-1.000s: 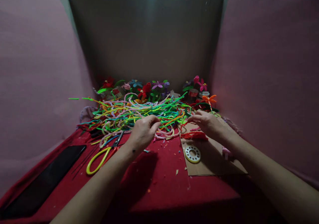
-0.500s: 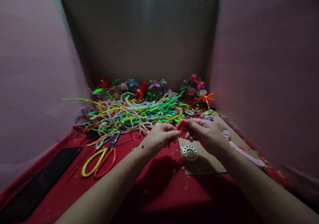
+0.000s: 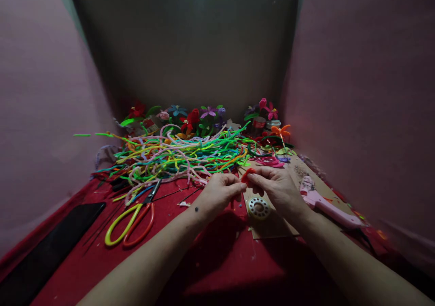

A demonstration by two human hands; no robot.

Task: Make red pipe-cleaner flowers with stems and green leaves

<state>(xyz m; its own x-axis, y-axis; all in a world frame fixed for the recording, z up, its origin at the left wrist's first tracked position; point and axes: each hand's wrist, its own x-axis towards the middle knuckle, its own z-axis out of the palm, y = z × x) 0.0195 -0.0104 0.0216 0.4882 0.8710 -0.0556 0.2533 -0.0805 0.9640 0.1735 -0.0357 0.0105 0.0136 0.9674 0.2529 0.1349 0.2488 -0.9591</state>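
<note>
Between my two hands is a bent red-orange pipe cleaner, partly covered by fingers. My left hand pinches its lower left end between thumb and forefinger. From the other side, my right hand grips it with the thumb and curled fingers. Just below lies a round white spool with a ring of dark holes, on a piece of cardboard. Behind my hands spreads a big heap of colourful pipe cleaners.
Scissors with yellow and red handles lie left, beside a long black object. On the right rests a pink glue gun. Pipe-cleaner flowers and a glass jar line the back. Red cloth covers the table.
Both hands have come slightly lower, and the right has closed further over the red-orange piece, so less of it shows. The view has shifted a little, revealing more of the glue gun.
</note>
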